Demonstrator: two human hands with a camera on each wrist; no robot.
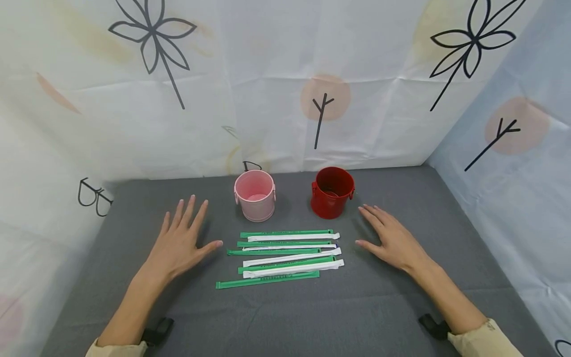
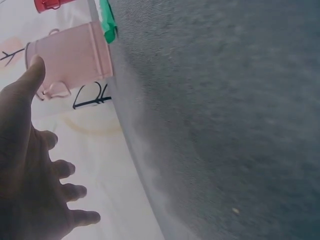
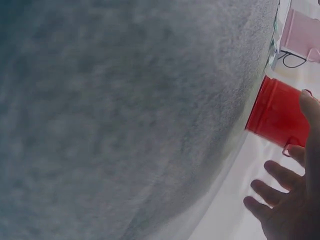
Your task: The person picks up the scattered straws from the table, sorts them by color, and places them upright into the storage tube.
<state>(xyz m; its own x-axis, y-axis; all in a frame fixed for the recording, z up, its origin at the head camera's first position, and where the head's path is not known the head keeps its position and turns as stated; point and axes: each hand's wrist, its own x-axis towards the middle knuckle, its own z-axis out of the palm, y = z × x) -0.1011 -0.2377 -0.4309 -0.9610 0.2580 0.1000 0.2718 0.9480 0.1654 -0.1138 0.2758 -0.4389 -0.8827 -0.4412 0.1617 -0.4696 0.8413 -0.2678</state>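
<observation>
My left hand (image 1: pixel 178 248), fingers spread and holding nothing, is left of a row of thin paper-wrapped sticks, some in green wrappers (image 1: pixel 267 280) and some in white wrappers (image 1: pixel 294 268). Opposite it, my right hand (image 1: pixel 392 240) has its fingers extended and also holds nothing. Behind the row stand a small pink bucket (image 1: pixel 256 206) on the left and a small red bucket (image 1: pixel 327 206) on the right. The right fingertips are just in front of the red bucket, apart from it in the head view. In the left wrist view the pink bucket (image 2: pixel 70 55) appears beyond the thumb.
A grey cloth (image 1: pixel 285 317) covers the table. White curtains (image 1: pixel 276 99) printed with flowers and twigs hang behind it and along both sides. Each wrist wears a black strap mount, such as the left mount (image 1: pixel 158 333).
</observation>
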